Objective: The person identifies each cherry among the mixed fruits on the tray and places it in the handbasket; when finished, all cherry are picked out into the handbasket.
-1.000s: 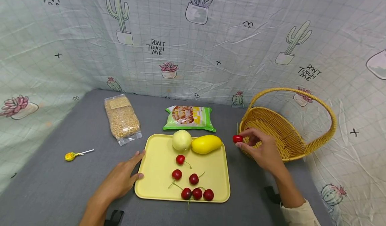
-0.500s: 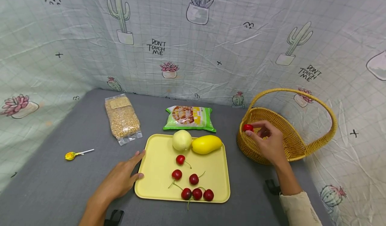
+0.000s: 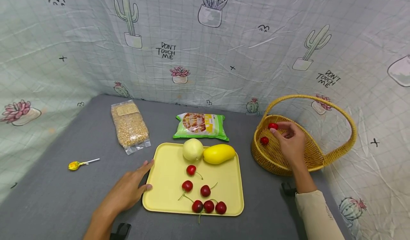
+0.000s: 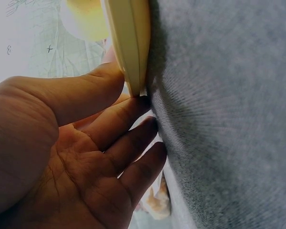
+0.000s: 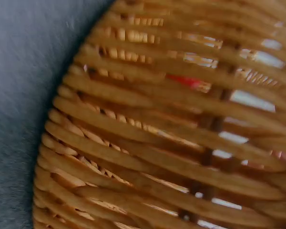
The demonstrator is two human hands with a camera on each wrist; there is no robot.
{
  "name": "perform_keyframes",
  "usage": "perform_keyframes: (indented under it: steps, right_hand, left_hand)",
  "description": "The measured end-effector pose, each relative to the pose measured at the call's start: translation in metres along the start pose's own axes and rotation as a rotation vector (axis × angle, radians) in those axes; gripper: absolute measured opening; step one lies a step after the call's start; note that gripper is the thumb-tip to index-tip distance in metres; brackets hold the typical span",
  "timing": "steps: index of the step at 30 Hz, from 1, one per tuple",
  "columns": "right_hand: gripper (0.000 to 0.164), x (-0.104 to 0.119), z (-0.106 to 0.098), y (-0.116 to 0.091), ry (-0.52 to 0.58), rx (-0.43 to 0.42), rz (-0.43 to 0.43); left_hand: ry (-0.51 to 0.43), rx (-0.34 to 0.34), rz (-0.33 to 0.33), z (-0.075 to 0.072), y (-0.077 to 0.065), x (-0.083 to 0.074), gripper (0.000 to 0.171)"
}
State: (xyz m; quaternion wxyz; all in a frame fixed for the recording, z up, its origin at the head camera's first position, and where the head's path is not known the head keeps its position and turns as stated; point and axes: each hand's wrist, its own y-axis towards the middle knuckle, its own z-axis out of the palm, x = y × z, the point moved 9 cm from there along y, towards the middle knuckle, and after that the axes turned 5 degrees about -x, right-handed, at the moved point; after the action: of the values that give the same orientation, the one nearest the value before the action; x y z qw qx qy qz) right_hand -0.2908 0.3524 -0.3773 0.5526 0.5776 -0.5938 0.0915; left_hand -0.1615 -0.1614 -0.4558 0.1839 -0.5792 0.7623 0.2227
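Observation:
My right hand [image 3: 292, 140] is inside the wicker basket [image 3: 270, 163], pinching a red cherry [image 3: 273, 126] between thumb and fingertips. Below it, a second cherry [image 3: 264, 140] lies in the basket near the left wall. Woven basket strands [image 5: 133, 105] fill the right wrist view, hiding that hand; a bit of red shows through a gap. At the left edge of a yellow tray [image 3: 163, 197], my left hand [image 3: 128, 190] rests with fingers extended. Its thumb touches the tray rim [image 4: 126, 43] in the left wrist view. On the tray are several cherries [image 3: 205, 190].
A pale green round fruit [image 3: 193, 149] and a yellow mango [image 3: 219, 154] sit at the tray's back. Behind stands a green snack packet [image 3: 201, 126]. Farther left lie a bag of yellow kernels [image 3: 130, 126] and a lollipop [image 3: 74, 166]. The basket's handle [image 3: 347, 121] arches upward.
My right hand has carried the held cherry from outside the basket's left rim to inside it, moving right and away. The other cherry in the basket now shows fully. My left hand stays put.

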Motion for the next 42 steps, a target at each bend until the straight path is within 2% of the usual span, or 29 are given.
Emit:
perform_keyframes:
  steps: [9,16,29,36,39,42]
  right_hand:
    - [0.032,-0.031,0.003,0.001,-0.244,0.033,0.166]
    - [0.031,-0.041,0.01,0.0,-0.389,0.178,0.252]
    - [0.031,-0.058,0.016,-0.007,-0.544,0.333,0.343]
    - [0.031,-0.065,0.017,-0.01,-0.579,0.383,0.386]
    - [0.033,-0.065,0.017,-0.01,-0.571,0.382,0.375]
    - [0.034,-0.063,0.013,-0.01,-0.537,0.333,0.36]
  left_hand:
    - [0.004,-0.01,-0.001,-0.002,-0.002,0.001,0.076]
    - [0.004,-0.011,0.004,-0.003,-0.002,0.002,0.075]
    - [0.016,-0.028,0.012,-0.003,-0.003,0.0,0.075]
    - [0.019,-0.019,0.005,-0.002,-0.002,-0.001,0.075]
    - [0.02,-0.012,-0.001,0.0,-0.001,0.0,0.075]
    - [0.018,-0.011,-0.002,0.0,-0.001,0.0,0.075]
